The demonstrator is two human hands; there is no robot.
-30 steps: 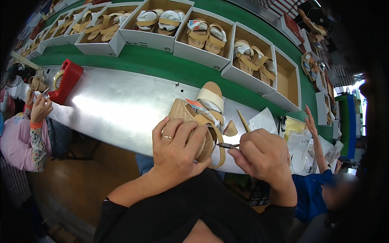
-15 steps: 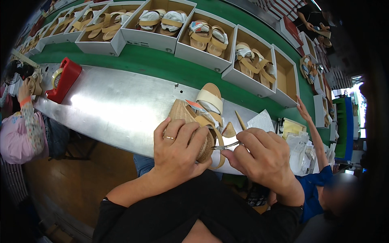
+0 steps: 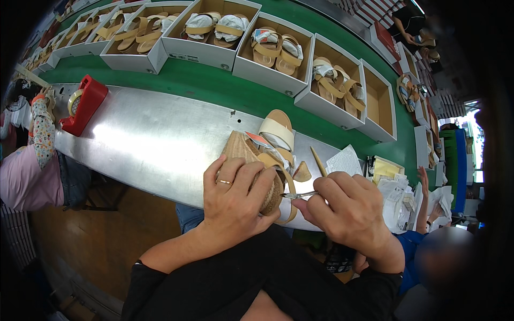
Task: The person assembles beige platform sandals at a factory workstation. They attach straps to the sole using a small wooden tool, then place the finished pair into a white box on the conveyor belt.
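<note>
My left hand [image 3: 231, 190], a ring on one finger, is wrapped around a wedge sandal [image 3: 239, 145] with a woven, straw-coloured sole. The sandal is tilted on its side at the table's near edge, its tan strap [image 3: 291, 188] looping out to the right. In my right hand [image 3: 348, 211] are small metal nippers [image 3: 292, 196], their tip at that strap beside the sole. My right fingers cover most of their handles. Just behind lies a second sandal [image 3: 279, 128] with a cream band, white paper and a coloured tag near it.
A metal table [image 3: 155, 134] carries a red tape dispenser [image 3: 85, 106], a thin wooden stick [image 3: 318, 160], a tan wedge-shaped piece [image 3: 302, 172] and papers [image 3: 393, 198]. White shoeboxes [image 3: 274, 69] of sandals line a green surface [image 3: 184, 80]. Co-workers are at the left [image 3: 35, 179] and right [image 3: 409, 251].
My nippers stay at the strap with barely any shift. The right co-worker's arm has drawn back from the box toward the papers; the left co-worker's arm has moved up and away.
</note>
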